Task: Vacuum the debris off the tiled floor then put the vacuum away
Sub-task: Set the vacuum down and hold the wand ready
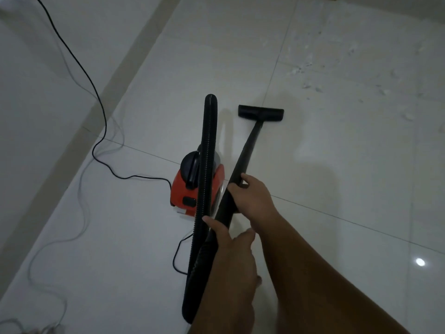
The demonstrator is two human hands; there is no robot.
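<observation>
By the look of it the task had barely begun; the debris (299, 69) lay scattered over the tiles of the floor (337, 177) at the upper right, none of it visibly cleared; the nozzle (261, 113) sat flat on a bare tile, short of the nearest flecks; the right grip (250, 191) was wrapped round the wand (243, 155) partway up, and the left grip (228, 239) held its lower end where the hose (209, 141) joined; the hose looped up and back to the vacuum (183, 189), which stood on the floor just left of the wand, its cord (106, 121) trailing off toward the upper left; whether the motor ran could not be told; all the sweeping was left, I judged, and after it the putting away.
</observation>
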